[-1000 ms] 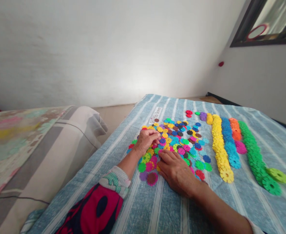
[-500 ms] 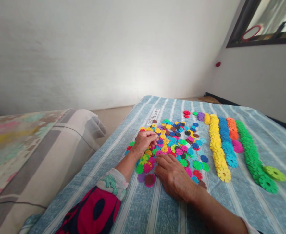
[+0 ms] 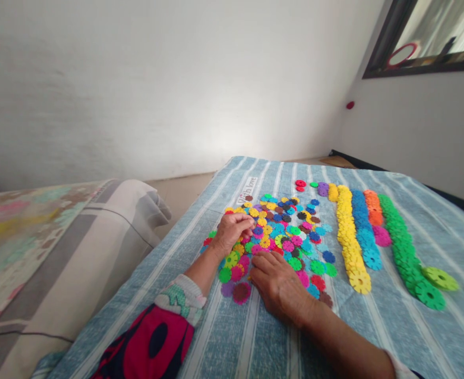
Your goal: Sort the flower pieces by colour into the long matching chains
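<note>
Head camera view: a loose, mixed spread of multicoloured, notch-edged, plastic-looking discs (image 3: 288,246) is attended by two bare hands on a blue cloth with white stripes (image 3: 271,345). Over the spread's left side, the left hand (image 3: 232,230) is held with thumb and fingertips drawn together; whether a disc is pinched there cannot be made out. At the near edge, the right hand (image 3: 279,287) is laid palm down, its fingers bent, and whatever may be grasped beneath is hidden. To the right, overlapped discs are ranged by colour in a long yellow row (image 3: 347,234), a blue row (image 3: 362,216), a short orange row (image 3: 374,208) and a long green row (image 3: 401,242). Order could easily be lost: the yellow row's near end could be swept askew if the right forearm were swung right, and its colour could be mixed with the closely set blue. Overlapped discs could be lifted in pairs by a careless pinch, and the rows could be shifted if the cloth were dragged.
</note>
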The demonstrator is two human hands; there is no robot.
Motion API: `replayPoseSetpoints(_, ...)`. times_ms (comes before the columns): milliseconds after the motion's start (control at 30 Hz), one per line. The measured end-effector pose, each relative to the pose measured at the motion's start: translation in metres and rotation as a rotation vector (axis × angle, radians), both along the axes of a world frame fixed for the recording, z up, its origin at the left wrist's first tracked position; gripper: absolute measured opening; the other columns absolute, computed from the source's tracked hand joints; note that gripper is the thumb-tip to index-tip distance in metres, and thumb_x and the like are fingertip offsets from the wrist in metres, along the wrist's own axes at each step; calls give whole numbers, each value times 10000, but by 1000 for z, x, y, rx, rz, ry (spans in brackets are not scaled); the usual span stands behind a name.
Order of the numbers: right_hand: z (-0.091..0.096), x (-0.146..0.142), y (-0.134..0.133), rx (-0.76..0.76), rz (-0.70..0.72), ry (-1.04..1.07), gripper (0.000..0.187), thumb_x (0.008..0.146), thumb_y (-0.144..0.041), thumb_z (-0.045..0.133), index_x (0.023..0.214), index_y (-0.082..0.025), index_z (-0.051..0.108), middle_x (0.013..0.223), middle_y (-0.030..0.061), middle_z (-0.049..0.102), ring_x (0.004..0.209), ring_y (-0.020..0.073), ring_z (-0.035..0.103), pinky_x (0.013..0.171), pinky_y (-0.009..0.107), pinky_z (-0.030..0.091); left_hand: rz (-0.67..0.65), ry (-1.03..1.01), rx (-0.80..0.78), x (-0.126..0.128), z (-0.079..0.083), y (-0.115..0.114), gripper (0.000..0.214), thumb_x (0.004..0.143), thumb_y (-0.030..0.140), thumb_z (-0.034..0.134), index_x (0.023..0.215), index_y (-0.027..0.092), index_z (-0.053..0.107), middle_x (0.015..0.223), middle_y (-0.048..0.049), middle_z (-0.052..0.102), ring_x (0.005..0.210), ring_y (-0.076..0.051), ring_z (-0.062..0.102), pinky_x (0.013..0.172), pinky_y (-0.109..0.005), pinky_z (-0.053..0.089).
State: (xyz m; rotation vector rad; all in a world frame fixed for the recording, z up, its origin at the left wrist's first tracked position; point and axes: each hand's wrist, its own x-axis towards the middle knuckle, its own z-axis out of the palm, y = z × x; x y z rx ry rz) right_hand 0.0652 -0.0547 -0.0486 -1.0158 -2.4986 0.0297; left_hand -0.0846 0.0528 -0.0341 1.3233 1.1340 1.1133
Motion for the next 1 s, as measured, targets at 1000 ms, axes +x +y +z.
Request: replayPoseSetpoints(1000,14,-10,-14,-166,258,139,156,936,-194,472,939,-183,627,965,43,657,1105,212,504,1021,402,348,-2,11,-1,3,2,-4,130,669,249,668,701,123,677,611,-20,671,465,-95,558,436,-196,421)
